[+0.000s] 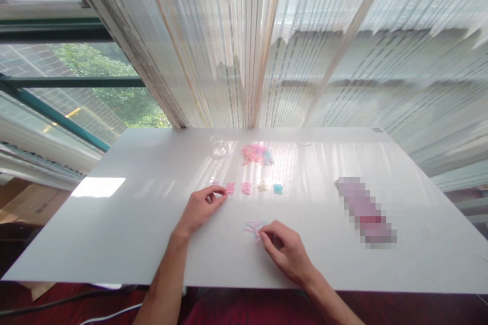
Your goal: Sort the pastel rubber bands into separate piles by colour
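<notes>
My left hand (206, 204) is closed in a pinch, its fingertips at the edge of a small pink group (231, 188) of thin pieces. Whatever it pinches is too small to make out. Over a loose pile of pale pink and blue thin pieces (251, 225), my right hand (284, 246) also pinches, its fingertips touching the pile's right side. A second pink group (246, 188), a cream group (262, 186) and a teal group (278, 189) form a row, with a faint purple group (215, 183) partly behind my left hand.
Farther back lies a mixed heap of pink, purple and blue looped pieces (257, 154). A clear round dish (219, 150) stands left of it, and a clear round lid (304, 140) lies right. A blurred-out purple object (366, 213) lies on the white table (400, 269). Curtains hang behind.
</notes>
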Available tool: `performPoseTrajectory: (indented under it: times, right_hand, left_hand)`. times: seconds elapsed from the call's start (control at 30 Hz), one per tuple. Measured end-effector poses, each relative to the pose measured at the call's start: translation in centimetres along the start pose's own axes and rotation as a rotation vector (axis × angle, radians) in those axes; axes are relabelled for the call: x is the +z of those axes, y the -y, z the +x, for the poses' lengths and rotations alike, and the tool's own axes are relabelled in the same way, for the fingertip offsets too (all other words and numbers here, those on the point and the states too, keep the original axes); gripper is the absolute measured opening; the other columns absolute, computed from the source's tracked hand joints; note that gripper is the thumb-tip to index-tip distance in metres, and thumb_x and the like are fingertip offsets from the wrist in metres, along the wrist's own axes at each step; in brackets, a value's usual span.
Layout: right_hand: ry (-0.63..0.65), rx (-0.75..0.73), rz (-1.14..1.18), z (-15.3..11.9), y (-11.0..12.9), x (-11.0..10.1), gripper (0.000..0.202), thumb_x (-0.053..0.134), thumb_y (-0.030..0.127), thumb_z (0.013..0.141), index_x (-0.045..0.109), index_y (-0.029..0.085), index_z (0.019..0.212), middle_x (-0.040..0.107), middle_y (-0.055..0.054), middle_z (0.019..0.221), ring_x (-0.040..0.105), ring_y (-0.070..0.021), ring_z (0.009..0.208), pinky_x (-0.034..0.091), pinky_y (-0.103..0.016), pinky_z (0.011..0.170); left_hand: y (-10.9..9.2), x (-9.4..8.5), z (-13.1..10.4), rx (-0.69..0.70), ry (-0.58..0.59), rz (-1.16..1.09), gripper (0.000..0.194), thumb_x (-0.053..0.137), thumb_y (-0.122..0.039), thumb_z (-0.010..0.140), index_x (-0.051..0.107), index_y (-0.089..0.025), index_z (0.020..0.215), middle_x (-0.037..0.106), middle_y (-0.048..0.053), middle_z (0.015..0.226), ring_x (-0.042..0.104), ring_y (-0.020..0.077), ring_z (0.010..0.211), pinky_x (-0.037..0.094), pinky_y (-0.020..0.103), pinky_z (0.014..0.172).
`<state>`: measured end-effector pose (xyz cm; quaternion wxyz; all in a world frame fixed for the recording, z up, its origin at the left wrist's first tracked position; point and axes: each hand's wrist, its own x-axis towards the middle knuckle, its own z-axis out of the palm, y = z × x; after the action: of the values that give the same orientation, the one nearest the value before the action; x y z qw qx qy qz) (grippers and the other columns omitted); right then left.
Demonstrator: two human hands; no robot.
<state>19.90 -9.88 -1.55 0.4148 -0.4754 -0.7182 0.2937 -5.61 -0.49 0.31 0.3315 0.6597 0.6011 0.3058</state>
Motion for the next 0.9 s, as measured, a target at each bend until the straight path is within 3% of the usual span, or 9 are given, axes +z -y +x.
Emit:
performPoseTrajectory:
  times: [0.23, 0.6, 0.73, 0.9]
  right_hand:
    - [-0.007, -0.006, 0.007, 0.0, -0.1, 0.1, 0.015, 0.055, 0.022, 0.098, 0.067, 0.020, 0.089, 0.062, 0.000, 0.071, 0.057, -0.0132, 0.062, 0.047, -0.023, 0.061]
    - [-0.016, 0.013, 0.036, 0.2, 0.7, -0.4, 0.015, 0.056, 0.023, 0.098, 0.068, 0.021, 0.089, 0.064, -0.001, 0.072, 0.057, -0.0135, 0.062, 0.046, -0.024, 0.058]
    - [0.081, -0.065, 0.005, 2.7, 1.0, -2.5, 0.014, 0.056, 0.023, 0.099, 0.068, 0.022, 0.094, 0.066, -0.003, 0.076, 0.059, -0.0149, 0.068, 0.048, -0.026, 0.061]
    - [0.106, -0.186, -0.186, 7.4, -1.2, -5.5, 0.016, 0.053, 0.023, 0.099, 0.067, 0.021, 0.093, 0.064, -0.002, 0.074, 0.057, -0.0147, 0.064, 0.047, -0.027, 0.059]
  left_hand:
    - [-0.4, 0.7, -0.1, 0.044, 0.052, 0.030, 0.026, 0.068, -0.042, 0.085, 0.079, -0.022, 0.097, 0.068, -0.001, 0.071, 0.052, 0.0121, 0.059, 0.047, 0.023, 0.061]
    - [0.0, 0.2, -0.3, 0.083, 0.100, 0.115, 0.024, 0.064, -0.037, 0.087, 0.077, -0.023, 0.103, 0.074, 0.001, 0.086, 0.054, 0.0125, 0.061, 0.048, 0.023, 0.063]
    - [0.1, 0.0, -0.4, 0.093, 0.116, 0.103, 0.026, 0.063, -0.037, 0.087, 0.076, -0.023, 0.104, 0.074, 0.002, 0.089, 0.053, 0.0126, 0.061, 0.048, 0.024, 0.063]
    - [0.3, 0.2, -0.5, 0.071, 0.125, 0.112, 0.023, 0.064, -0.035, 0.087, 0.076, -0.024, 0.104, 0.074, 0.001, 0.089, 0.056, 0.0128, 0.063, 0.048, 0.024, 0.063]
